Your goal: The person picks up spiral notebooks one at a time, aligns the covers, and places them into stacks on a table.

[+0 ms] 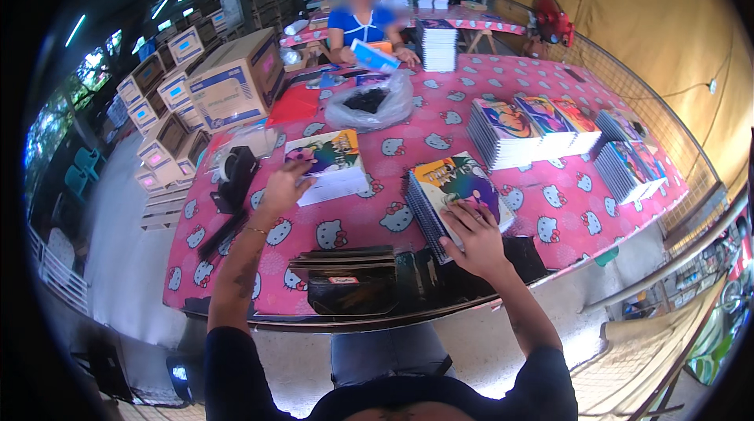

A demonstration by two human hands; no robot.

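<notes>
My left hand point(285, 187) rests on the left side of a low stack of notebooks point(336, 184) with a colourful printed top cover. Its fingers are stretched over the cover. To the right, my right hand point(476, 237) lies on the top notebook of a taller stack of spiral notebooks point(454, 179), fingers spread over the cover and thumb by the coiled edge. That cover shows purple, green and cream artwork. Below, near the table's front edge, is a black open-topped box point(351, 287) with dark strips along its back.
A tape dispenser point(235, 177) stands left on the pink patterned table point(400, 217). Beyond it are a plastic bag point(371, 107) of black things and cardboard boxes point(236, 85). Notebook stacks point(520, 134) fill the right. Across the table, a person point(363, 28) in blue holds a blue booklet point(375, 56).
</notes>
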